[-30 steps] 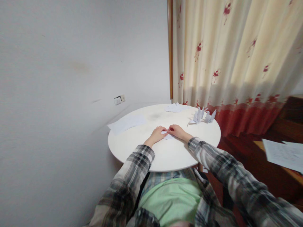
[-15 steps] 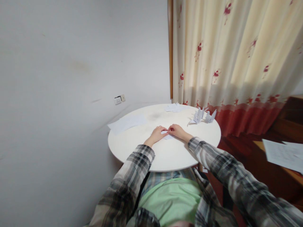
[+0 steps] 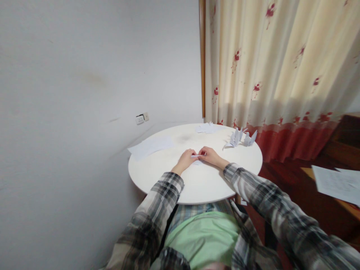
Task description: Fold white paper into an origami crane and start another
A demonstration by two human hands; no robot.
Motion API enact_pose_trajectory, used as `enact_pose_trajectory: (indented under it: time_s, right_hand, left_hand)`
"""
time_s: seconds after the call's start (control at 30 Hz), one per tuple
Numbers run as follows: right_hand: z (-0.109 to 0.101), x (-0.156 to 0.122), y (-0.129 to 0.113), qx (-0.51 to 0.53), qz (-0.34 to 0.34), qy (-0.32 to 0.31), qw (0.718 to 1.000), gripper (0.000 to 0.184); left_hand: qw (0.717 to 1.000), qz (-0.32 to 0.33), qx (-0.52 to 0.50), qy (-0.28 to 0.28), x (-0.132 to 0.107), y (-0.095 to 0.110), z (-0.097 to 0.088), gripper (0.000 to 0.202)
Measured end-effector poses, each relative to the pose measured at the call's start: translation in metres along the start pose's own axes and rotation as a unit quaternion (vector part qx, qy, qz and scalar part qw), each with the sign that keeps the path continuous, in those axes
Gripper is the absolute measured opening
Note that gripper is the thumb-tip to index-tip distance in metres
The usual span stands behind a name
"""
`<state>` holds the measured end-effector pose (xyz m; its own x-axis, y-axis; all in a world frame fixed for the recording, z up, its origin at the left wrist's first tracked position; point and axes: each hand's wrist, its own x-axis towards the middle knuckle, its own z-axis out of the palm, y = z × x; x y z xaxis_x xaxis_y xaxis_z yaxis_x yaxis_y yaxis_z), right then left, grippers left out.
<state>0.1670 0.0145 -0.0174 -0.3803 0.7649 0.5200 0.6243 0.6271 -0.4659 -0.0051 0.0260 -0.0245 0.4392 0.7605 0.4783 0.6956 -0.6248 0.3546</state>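
A small folded piece of white paper is between my hands near the middle of the round white table. My left hand pinches its left side, fingers closed. At its right side my right hand grips it with thumb and fingers pressed together. A thin upper edge of the paper stretches between the two sets of fingertips. Parts of the paper are hidden under the fingers, so its full folded shape does not show.
Two folded paper cranes stand at the table's right edge. White sheets lie at the left, overhanging slightly. A small pile of paper pieces sits at the back. A wall is close on the left; written sheets lie at far right.
My fingertips have shifted slightly apart along the paper, and its upper edge now shows as a thin strip between them. The rest is unmoved.
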Motion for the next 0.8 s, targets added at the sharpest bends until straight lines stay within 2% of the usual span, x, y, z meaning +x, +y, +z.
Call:
enact_pose_trajectory:
  time_s: [0.27, 0.8]
  right_hand:
    - [0.0029, -0.0002, 0.0047, -0.014, 0.000, -0.021, 1.000, 0.014]
    - [0.0022, 0.0004, 0.0075, -0.008, -0.008, -0.027, 1.000, 0.011]
  left_hand:
    - [1.000, -0.016, -0.010, -0.012, 0.0010, -0.0022, 0.0000, 0.021]
    - [0.999, -0.028, -0.032, -0.006, 0.0002, -0.0010, -0.0013, 0.022]
